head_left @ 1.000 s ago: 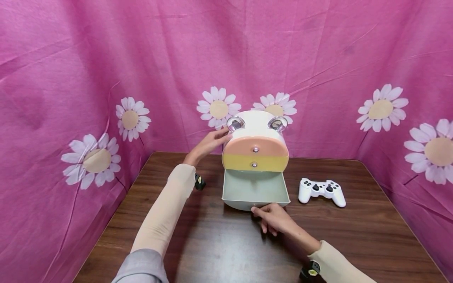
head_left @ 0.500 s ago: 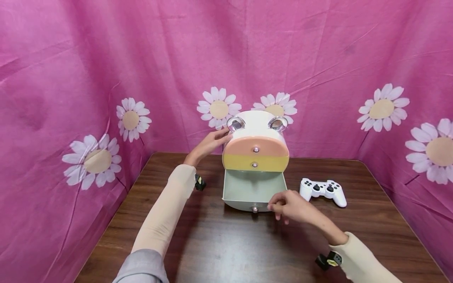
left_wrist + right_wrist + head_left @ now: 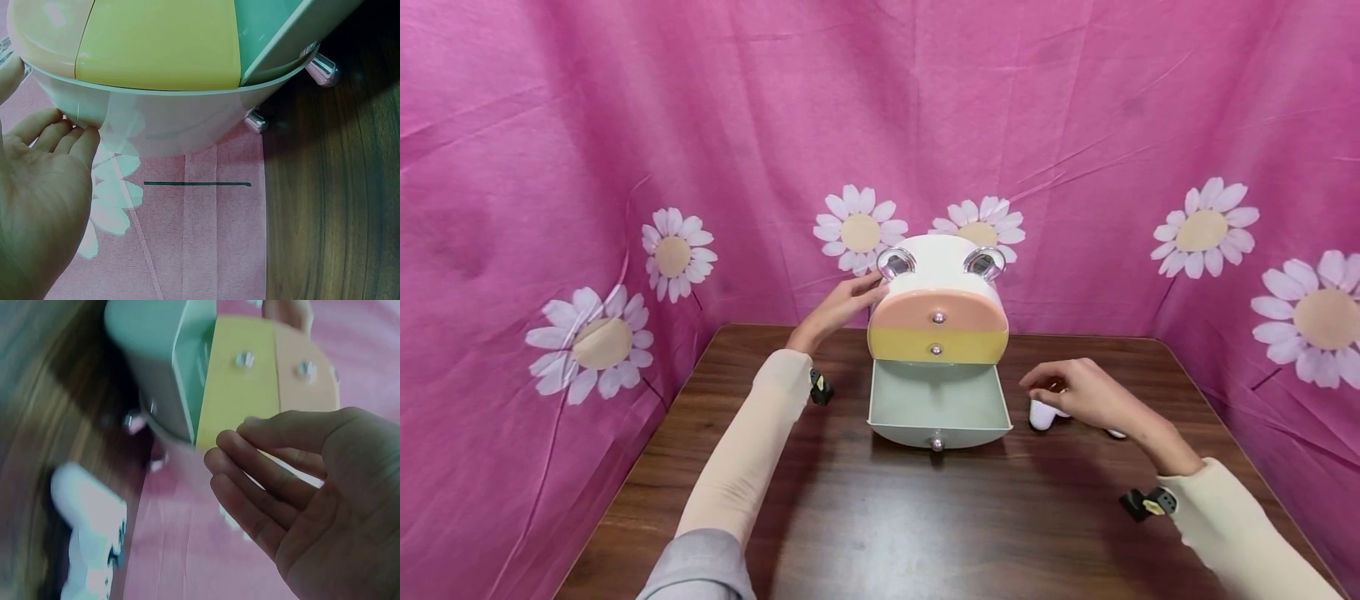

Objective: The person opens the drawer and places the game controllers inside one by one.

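Note:
A small frog-shaped drawer box [image 3: 942, 265] with a white body and two shiny ring eyes stands on the table. Its orange and yellow drawers [image 3: 898, 343] are closed, while the pale green bottom drawer [image 3: 902, 437] is pulled out and has nothing in it. My left hand [image 3: 47, 181] rests its fingertips on the white side of the box. Over the white game controller [image 3: 1042, 415] my right hand [image 3: 1093, 397] hovers, fingers loosely bent and nothing between them. It hides most of the controller in the head view; in the right wrist view the controller [image 3: 87, 515] is apart from the fingers.
A dark wood-grain table [image 3: 880, 533] carries the box and controller. Pink cloth [image 3: 775, 125] with large daisies hangs behind and at both sides. The pulled-out drawer juts toward the front, its metal knob [image 3: 937, 444] foremost.
My right hand has let go of the bottom drawer's knob and moved right, over the controller. The drawer stays out, and my left hand keeps its place on the box.

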`<act>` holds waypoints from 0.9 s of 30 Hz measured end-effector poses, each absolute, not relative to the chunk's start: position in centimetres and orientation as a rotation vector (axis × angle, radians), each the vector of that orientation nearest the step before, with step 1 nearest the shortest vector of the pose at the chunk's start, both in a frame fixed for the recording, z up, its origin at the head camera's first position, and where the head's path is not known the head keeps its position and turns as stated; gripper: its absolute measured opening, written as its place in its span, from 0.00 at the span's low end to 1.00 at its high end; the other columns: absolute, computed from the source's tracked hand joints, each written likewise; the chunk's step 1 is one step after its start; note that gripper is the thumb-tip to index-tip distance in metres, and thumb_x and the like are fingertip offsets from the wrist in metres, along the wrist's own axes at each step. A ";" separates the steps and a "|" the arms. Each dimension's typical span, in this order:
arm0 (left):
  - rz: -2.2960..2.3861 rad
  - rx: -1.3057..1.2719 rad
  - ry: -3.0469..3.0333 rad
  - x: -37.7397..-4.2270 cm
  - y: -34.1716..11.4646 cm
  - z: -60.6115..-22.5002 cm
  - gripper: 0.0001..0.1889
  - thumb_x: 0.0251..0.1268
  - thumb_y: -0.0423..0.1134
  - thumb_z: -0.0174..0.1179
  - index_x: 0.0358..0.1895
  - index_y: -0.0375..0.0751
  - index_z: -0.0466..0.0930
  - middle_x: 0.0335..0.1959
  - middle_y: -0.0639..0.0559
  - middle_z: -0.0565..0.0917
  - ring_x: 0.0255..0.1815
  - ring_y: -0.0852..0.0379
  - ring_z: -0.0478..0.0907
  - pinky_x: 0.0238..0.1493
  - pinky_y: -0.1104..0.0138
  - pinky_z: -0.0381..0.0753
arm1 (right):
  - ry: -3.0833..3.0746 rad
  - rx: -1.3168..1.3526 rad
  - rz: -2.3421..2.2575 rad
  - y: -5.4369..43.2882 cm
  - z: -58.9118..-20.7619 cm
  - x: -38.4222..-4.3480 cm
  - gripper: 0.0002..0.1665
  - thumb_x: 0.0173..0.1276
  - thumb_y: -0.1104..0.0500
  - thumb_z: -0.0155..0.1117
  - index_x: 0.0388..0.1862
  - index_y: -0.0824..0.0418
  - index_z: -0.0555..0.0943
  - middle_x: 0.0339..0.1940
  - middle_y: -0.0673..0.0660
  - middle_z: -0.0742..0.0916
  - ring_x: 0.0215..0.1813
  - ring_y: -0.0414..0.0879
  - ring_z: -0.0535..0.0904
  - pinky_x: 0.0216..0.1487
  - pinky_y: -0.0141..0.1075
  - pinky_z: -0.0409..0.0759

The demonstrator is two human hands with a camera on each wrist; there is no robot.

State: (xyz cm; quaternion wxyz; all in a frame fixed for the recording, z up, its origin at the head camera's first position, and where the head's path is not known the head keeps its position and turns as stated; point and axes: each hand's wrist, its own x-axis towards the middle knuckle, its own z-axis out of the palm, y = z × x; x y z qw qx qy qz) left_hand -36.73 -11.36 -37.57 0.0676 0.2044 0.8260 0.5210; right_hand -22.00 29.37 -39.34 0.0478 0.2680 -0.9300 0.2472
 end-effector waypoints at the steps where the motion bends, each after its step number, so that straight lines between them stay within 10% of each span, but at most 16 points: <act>1: 1.571 0.617 2.489 -36.8 -11.4 -37.6 0.38 0.80 0.59 0.58 0.84 0.47 0.62 0.86 0.48 0.63 0.86 0.50 0.60 0.86 0.53 0.62 | -2.837 0.821 0.737 29.9 -39.4 -22.3 0.10 0.68 0.63 0.76 0.45 0.51 0.92 0.41 0.48 0.94 0.41 0.35 0.86 0.43 0.37 0.87; 20: 1.581 0.624 2.472 -37.0 -11.5 -37.7 0.38 0.80 0.59 0.58 0.84 0.46 0.62 0.86 0.49 0.63 0.86 0.49 0.60 0.86 0.53 0.62 | -3.025 0.807 0.543 35.8 -42.3 -26.3 0.23 0.57 0.65 0.77 0.54 0.68 0.88 0.50 0.63 0.92 0.55 0.63 0.88 0.53 0.53 0.86; 27: 1.586 0.615 2.465 -36.9 -11.3 -37.6 0.37 0.80 0.58 0.58 0.84 0.47 0.62 0.85 0.49 0.64 0.86 0.50 0.60 0.86 0.53 0.61 | -3.089 0.768 0.559 36.7 -44.0 -26.5 0.34 0.49 0.64 0.79 0.58 0.71 0.85 0.52 0.67 0.91 0.51 0.58 0.86 0.52 0.51 0.85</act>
